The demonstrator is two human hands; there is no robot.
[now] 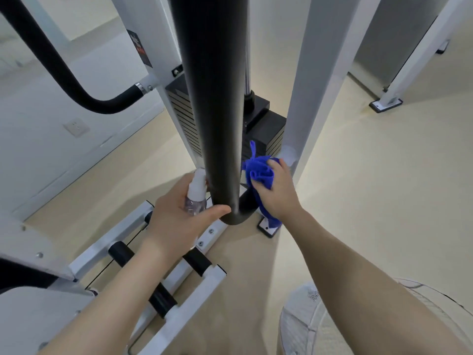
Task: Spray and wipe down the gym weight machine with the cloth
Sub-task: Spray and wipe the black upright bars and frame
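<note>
A thick black padded bar (pixel 213 98) of the white weight machine runs down the middle of the view and ends between my hands. My left hand (pixel 176 216) holds a small clear spray bottle (pixel 196 193) with a white top just left of the bar's end, thumb touching the bar's tip. On the right side of the bar, my right hand (pixel 277 193) grips a bunched blue cloth (pixel 258 172), which hangs down beside the bar. The black weight stack (pixel 266 129) stands behind the bar.
White frame uprights (pixel 314 80) rise right of the stack. A white foot frame with black rollers (pixel 158 267) lies on the beige floor under my left arm. A curved black handle (pixel 64 73) arcs at upper left. Another machine's leg (pixel 386 102) stands at right.
</note>
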